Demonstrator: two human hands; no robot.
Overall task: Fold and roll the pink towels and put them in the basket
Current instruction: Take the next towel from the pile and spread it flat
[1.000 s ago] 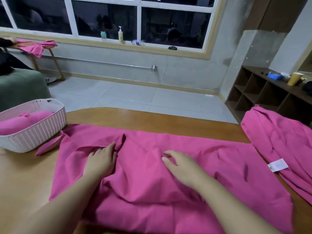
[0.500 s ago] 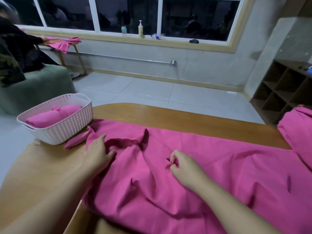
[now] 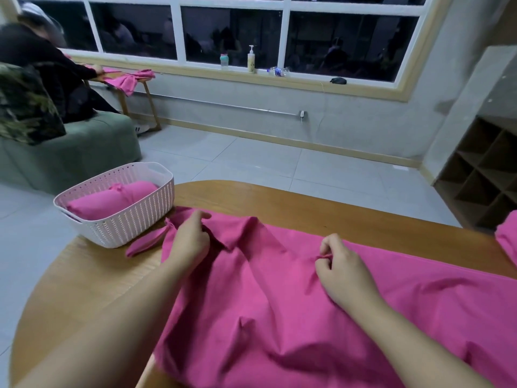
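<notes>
Both your bare forearms reach forward from the near edge of the table. Your left hand point(image 3: 191, 238) lies knuckles up, fingers curled, gripping a fold of the towel point(image 3: 279, 303) near its far left corner. Your right hand point(image 3: 340, 268) has its fingers curled in, pinching a small ridge of cloth between thumb and fingertips.

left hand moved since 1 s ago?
Yes. The left hand went from mid-towel toward the white plastic basket, now gripping the pink towel corner beside it.
</notes>
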